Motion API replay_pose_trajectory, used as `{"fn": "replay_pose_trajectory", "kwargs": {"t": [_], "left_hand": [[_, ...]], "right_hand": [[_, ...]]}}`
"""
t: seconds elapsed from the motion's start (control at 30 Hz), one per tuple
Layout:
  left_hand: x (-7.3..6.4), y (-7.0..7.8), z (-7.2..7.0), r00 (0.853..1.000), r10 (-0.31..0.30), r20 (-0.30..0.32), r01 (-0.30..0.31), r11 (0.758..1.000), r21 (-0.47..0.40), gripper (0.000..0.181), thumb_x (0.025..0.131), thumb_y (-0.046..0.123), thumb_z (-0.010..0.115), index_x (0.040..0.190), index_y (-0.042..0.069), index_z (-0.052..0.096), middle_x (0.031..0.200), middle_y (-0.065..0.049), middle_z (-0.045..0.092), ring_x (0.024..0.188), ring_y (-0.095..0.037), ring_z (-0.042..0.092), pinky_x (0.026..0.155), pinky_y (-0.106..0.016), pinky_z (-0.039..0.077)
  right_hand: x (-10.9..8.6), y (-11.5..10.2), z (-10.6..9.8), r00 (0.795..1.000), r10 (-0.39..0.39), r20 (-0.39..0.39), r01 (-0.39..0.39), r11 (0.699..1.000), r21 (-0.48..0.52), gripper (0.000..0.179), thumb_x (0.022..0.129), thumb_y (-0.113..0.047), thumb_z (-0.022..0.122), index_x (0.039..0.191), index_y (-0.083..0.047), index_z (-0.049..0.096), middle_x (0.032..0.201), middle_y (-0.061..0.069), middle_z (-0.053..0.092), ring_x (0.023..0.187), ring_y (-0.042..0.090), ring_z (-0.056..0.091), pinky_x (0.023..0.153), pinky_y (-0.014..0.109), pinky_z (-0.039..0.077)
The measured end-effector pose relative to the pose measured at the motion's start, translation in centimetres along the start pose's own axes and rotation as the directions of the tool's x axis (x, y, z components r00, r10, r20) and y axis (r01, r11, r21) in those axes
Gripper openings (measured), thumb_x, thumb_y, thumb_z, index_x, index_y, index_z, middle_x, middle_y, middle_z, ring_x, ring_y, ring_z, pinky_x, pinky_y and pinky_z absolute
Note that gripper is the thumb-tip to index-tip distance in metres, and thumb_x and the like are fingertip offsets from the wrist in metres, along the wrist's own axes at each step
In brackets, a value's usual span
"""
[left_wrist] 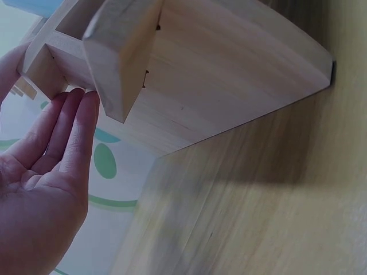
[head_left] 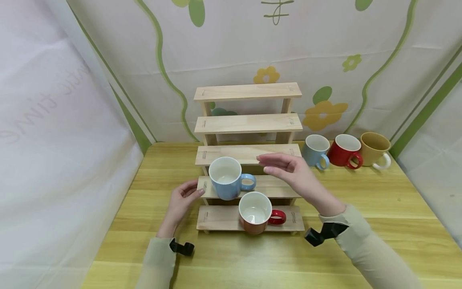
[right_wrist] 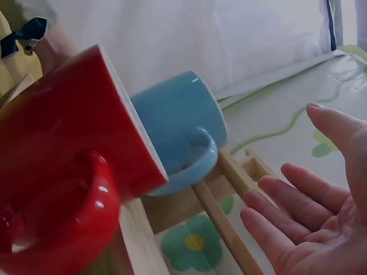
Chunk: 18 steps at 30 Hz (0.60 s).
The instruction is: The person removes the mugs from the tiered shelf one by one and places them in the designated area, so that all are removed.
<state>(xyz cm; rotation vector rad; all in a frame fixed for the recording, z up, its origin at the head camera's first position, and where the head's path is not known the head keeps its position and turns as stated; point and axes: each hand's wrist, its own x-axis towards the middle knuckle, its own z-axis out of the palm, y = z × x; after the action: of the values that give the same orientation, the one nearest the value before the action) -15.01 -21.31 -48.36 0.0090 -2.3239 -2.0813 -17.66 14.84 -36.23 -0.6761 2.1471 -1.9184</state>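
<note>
The near red mug [right_wrist: 51,126] and the blue mug [head_left: 227,189] left of it look like smooth, glossy ceramic. The rack [head_left: 249,124] is matt, bare wood, on a smooth wood-grain tabletop [head_left: 245,263] with a soft sheen; the far backdrop [head_left: 223,52] looks like creased, matt cloth.

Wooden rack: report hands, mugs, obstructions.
Left hand pinches second-lowest step. Right hand holding nothing, near blue mug. Blue mug upright on that step. Red mug in front, on lowest step.

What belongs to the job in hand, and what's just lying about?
Seemingly in the job:
stepped wooden rack, gripped by the left hand
blue mug and red mug on it
open right hand

Standing untouched, perhaps waiting:
second blue mug, second red mug, yellow mug
</note>
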Motion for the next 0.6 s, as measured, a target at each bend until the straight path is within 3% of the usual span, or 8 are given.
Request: {"fn": "replay_pose_trajectory", "kwargs": {"t": [0.37, 0.6], "left_hand": [[0.0, 0.2, 0.0, 1.000, -0.012, 0.000, 0.012, 1.000, -0.010, 0.042, 0.094, 0.010, 0.075, 0.131, -0.006, 0.062, 0.128, -0.019, 0.063, 0.112, -0.022, 0.062, 0.091, -0.025, 0.053], [0.0, 0.2, -0.1, 1.000, -0.021, 0.000, 0.021, 1.000, -0.011, 0.043, 0.093, 0.010, 0.076, 0.131, -0.005, 0.063, 0.127, -0.018, 0.063, 0.112, -0.022, 0.063, 0.091, -0.026, 0.054]], "right_hand": [[1.1, 1.0, 1.9, 0.994, 0.051, 0.097, -0.052, 0.999, 0.009, 0.039, 0.096, -0.019, 0.075, 0.131, -0.006, 0.067, 0.131, 0.009, 0.067, 0.121, 0.024, 0.063, 0.096, 0.034, 0.053], [1.4, 1.5, 2.6, 0.988, 0.103, 0.116, -0.103, 0.995, -0.004, 0.038, 0.096, -0.019, 0.075, 0.131, -0.006, 0.068, 0.128, 0.008, 0.068, 0.117, 0.023, 0.065, 0.095, 0.035, 0.054]]}}
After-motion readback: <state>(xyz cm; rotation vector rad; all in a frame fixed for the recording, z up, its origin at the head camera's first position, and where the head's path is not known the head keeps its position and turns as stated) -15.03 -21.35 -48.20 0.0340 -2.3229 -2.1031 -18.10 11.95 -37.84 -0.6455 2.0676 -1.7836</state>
